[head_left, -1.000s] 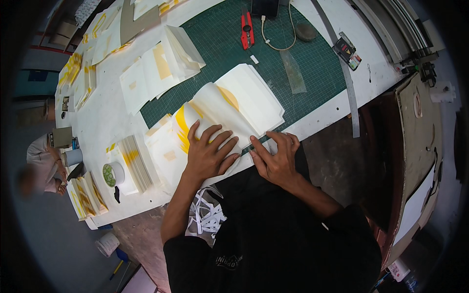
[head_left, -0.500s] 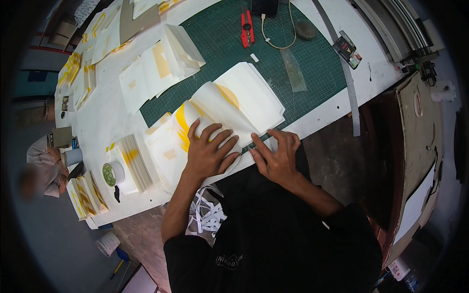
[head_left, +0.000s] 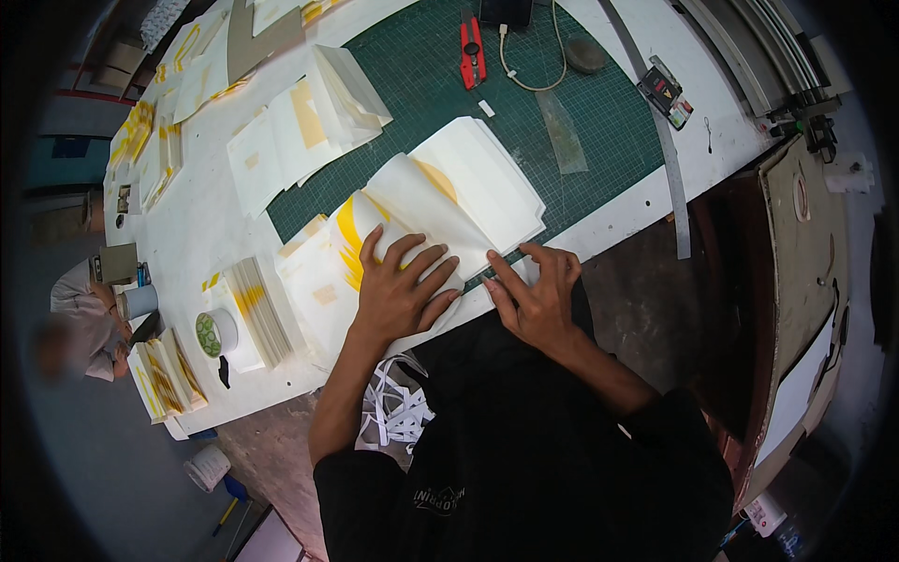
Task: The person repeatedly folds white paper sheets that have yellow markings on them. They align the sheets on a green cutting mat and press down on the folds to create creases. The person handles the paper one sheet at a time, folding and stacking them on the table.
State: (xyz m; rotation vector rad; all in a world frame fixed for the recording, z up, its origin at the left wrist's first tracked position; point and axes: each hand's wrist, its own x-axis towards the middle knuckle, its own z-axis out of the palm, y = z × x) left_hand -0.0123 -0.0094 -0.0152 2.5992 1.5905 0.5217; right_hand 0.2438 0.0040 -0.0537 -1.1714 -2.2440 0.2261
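Note:
An open stack of folded white sheets (head_left: 492, 178) with yellow printed shapes lies at the table's near edge, partly over a green cutting mat (head_left: 613, 140). My left hand (head_left: 403, 288) rests flat on its left page with fingers spread, beside the yellow streaks. At the lower edge of the sheets, near the fold, is my right hand (head_left: 536, 298). Its index finger is stretched out with the tip on the paper, while the other fingers bend loosely. Neither hand shows anything held. The curved middle page bulges up between the two halves.
A red cutter knife (head_left: 472, 58), a cable (head_left: 534, 86) and a steel ruler (head_left: 670, 178) lie toward the far right. Another open paper stack (head_left: 304, 122) lies beyond. To the left stand a tape roll (head_left: 216, 332) and a folded bundle (head_left: 257, 309). A person (head_left: 89, 314) sits far left.
My right hand has slid slightly to the right along the lower edge of the sheets. My left hand stays nearly where it was on the page.

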